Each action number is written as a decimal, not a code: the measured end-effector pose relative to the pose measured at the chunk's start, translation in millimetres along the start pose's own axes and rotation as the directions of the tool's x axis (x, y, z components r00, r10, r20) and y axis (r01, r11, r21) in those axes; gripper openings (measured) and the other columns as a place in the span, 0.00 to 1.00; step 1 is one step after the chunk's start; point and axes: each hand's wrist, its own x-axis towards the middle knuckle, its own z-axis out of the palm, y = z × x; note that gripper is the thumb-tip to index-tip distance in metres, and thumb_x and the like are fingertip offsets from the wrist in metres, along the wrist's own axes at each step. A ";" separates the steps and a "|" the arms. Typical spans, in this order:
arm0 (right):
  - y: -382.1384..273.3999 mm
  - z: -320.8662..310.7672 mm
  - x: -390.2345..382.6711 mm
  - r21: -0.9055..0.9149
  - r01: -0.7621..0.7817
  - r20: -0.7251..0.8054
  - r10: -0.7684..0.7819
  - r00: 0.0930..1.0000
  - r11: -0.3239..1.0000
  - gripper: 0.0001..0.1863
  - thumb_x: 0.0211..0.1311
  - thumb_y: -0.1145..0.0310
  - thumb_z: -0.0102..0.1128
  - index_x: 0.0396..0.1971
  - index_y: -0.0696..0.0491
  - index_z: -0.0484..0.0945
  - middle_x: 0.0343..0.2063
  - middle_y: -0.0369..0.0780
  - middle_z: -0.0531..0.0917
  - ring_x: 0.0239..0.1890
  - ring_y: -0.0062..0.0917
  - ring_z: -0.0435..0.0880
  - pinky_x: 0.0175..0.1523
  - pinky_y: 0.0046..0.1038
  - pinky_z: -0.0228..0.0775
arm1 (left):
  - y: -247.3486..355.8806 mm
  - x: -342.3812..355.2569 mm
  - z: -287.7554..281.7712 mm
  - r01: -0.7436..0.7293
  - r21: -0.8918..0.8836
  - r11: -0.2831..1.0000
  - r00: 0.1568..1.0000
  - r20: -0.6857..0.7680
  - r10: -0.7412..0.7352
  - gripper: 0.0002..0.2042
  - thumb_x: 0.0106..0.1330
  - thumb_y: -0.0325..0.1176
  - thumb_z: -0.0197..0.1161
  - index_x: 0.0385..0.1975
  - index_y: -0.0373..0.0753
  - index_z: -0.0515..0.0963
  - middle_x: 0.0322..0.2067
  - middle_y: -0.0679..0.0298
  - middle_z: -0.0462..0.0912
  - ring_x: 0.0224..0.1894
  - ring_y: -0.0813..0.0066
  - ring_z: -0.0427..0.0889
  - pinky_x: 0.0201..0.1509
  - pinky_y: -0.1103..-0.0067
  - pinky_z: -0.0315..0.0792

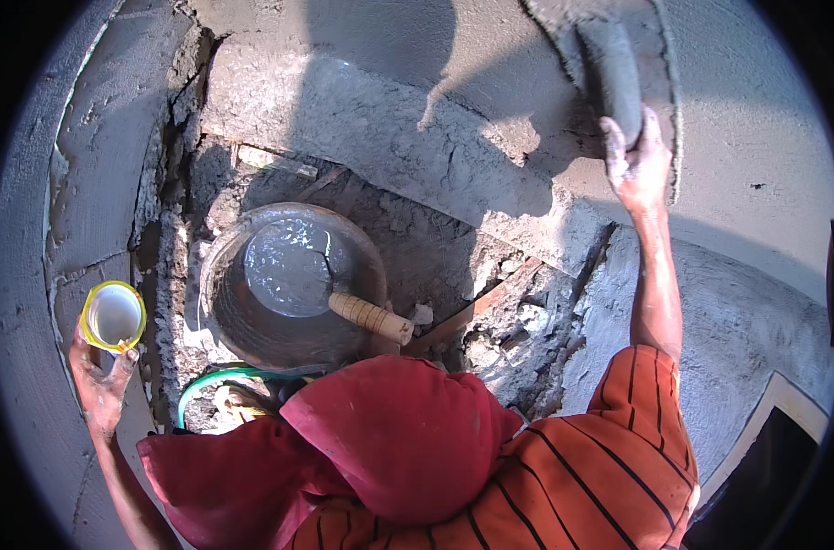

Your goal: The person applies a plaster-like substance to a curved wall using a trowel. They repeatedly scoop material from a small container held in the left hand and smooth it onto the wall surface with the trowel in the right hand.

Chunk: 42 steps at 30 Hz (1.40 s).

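Note:
At the upper right, my right hand [639, 165] is closed round the lower end of the thick rounded handle of a plastering float [614, 78]. The float's mortar-coated board lies against the grey plastered wall [747, 137]. Off to the left, the fingers of my left hand [104, 380] grip a small cup [115, 316] with a yellow rim and a white inside. It is held with its mouth toward me, and no contents show in it. Between my arms sits a round basin [217, 275] of wet grey mortar. A tool with a ribbed, light-coloured handle [371, 317] rests across its rim, its far end in the mortar.
Rubble and broken mortar [518, 321] surround the basin, with a wooden strip [477, 302] among them. A green hose [217, 376] curves below the basin. A dark opening with a pale frame [797, 408] is at the lower right. Strong shadows cross the wall.

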 end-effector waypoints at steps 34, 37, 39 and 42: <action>-71.4 194.2 -16.2 0.017 0.043 0.463 -0.046 0.885 0.999 0.29 0.70 0.49 0.49 0.55 0.62 0.66 0.32 0.57 0.84 0.37 0.54 0.85 0.43 0.52 0.76 | -48.7 -151.8 -22.6 0.189 -0.181 0.965 0.886 -0.392 -0.247 0.23 0.60 0.41 0.72 0.49 0.36 0.74 0.34 0.68 0.78 0.32 0.80 0.75 0.35 0.78 0.69; -79.5 197.5 -12.4 -0.017 0.017 0.486 -0.006 0.874 1.000 0.28 0.71 0.50 0.48 0.54 0.61 0.66 0.35 0.56 0.85 0.39 0.55 0.84 0.46 0.52 0.75 | -65.2 -166.4 -14.8 0.217 -0.264 0.940 0.854 -0.414 -0.314 0.23 0.59 0.41 0.73 0.49 0.36 0.74 0.35 0.68 0.78 0.34 0.79 0.75 0.36 0.78 0.69; -94.9 197.2 -5.7 -0.021 0.031 0.499 -0.016 0.866 0.999 0.27 0.71 0.50 0.47 0.53 0.60 0.67 0.37 0.57 0.84 0.39 0.55 0.84 0.47 0.52 0.76 | -72.7 -166.0 -10.1 0.233 -0.277 0.932 0.852 -0.404 -0.333 0.23 0.58 0.40 0.73 0.49 0.36 0.74 0.36 0.68 0.79 0.34 0.79 0.75 0.38 0.78 0.69; -136.9 193.2 20.1 -0.019 0.039 0.559 -0.022 0.829 0.999 0.26 0.71 0.51 0.47 0.52 0.60 0.67 0.37 0.56 0.84 0.40 0.55 0.84 0.47 0.52 0.76 | -75.1 -154.5 -1.2 0.246 -0.279 0.928 0.864 -0.371 -0.341 0.23 0.58 0.39 0.73 0.49 0.36 0.74 0.37 0.68 0.79 0.36 0.79 0.75 0.39 0.78 0.69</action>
